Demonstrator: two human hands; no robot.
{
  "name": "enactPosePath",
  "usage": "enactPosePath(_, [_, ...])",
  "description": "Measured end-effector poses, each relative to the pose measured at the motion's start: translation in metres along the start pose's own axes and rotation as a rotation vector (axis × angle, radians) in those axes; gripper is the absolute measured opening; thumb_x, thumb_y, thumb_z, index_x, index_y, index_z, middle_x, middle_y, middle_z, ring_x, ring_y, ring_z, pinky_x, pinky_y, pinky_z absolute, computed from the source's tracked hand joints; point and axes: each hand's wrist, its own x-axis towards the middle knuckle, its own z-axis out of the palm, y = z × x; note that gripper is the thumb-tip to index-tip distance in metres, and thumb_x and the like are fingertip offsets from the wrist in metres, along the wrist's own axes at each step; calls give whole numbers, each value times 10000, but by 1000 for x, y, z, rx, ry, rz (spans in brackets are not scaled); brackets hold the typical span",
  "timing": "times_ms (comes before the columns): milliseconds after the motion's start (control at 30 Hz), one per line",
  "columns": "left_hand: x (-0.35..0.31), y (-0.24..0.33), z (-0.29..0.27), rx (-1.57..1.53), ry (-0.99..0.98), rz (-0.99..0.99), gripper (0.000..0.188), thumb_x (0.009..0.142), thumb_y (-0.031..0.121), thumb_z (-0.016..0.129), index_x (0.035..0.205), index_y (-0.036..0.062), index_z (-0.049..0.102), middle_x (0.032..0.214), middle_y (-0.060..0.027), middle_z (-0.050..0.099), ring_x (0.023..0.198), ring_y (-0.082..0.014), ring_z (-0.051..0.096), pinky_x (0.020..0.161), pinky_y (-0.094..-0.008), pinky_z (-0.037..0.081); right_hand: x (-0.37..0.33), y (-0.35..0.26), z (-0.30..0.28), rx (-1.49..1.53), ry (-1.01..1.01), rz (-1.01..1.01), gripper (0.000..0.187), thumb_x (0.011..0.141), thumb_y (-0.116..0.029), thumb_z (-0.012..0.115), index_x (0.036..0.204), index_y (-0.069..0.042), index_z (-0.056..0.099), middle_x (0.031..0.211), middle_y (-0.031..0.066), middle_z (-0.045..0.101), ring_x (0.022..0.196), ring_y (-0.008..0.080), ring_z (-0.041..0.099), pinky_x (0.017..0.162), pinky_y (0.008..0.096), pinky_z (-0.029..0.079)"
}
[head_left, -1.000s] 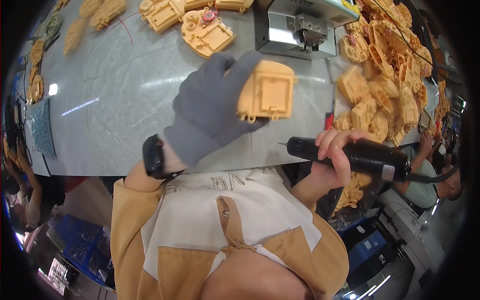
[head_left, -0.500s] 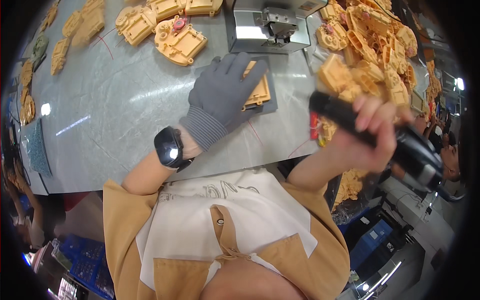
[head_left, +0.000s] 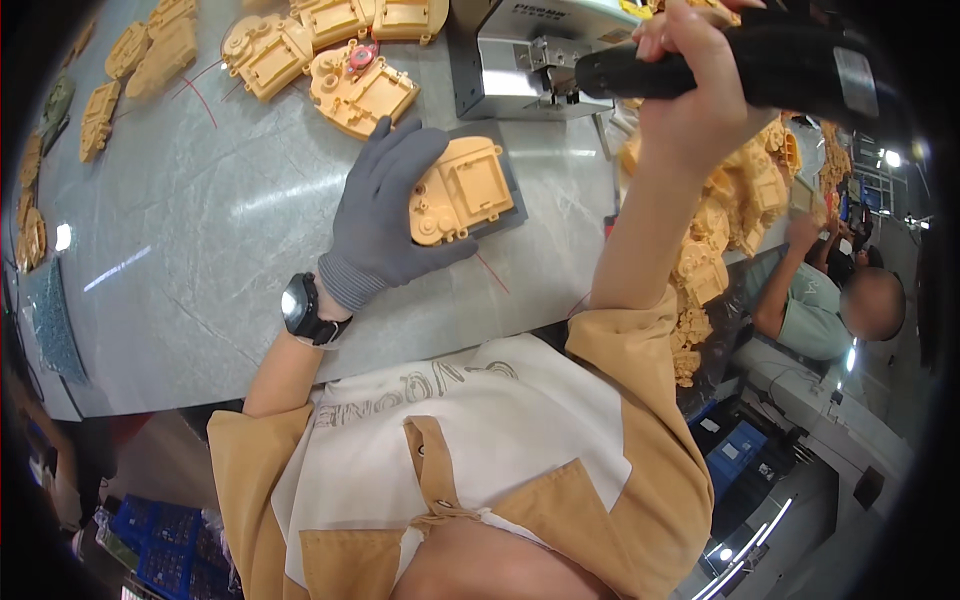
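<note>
Holding a yellow casing (head_left: pixel 462 192) over a dark plate (head_left: pixel 515 192), twelve o'clock.
Clasped its nine-o'clock edge in gloved left hand (head_left: pixel 385 210); gripped black tool (head_left: pixel 790 68) in bare right hand (head_left: pixel 705 75), between one and two.

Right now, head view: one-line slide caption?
Gloved left hand cups a yellow-orange housing; bare right hand holds a black power screwdriver, its nose at a box-shaped machine.
</note>
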Motion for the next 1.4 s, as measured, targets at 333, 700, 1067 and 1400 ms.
enactPosePath(333, [-6,-2,1,-106,-23,-65,888,523,197,836,1272,27,391,1222,-186,484,1188,-381,433,989,-430,354,-13,7,-24,-108,-231,182,337,711,7,505,1037,-14,422,597,61,448,502,199,485,605,374,431])
enactPosePath(700, [0,-1,4,-140,25,-18,869,525,239,830,1244,17,394,1191,-198,499,1128,-417,454,1017,-490,312,-7,2,-45,266,105,116,356,710,65,538,1042,7,421,628,85,518,491,174,503,556,329,451])
enactPosePath(1067, [2,3,5,-114,20,-29,850,525,213,832,1229,0,405,1146,-214,512,1080,-416,482,960,-463,367,-13,17,-41,198,244,95,344,670,96,580,979,34,441,601,83,569,484,141,525,539,264,466])
enactPosePath(1400, [2,5,2,-143,8,-45,855,527,214,836,1233,2,402,1168,-212,498,1094,-413,470,960,-462,364,-9,-15,-46,140,111,21,367,732,20,531,1077,23,404,652,86,516,554,195,492,636,363,437])
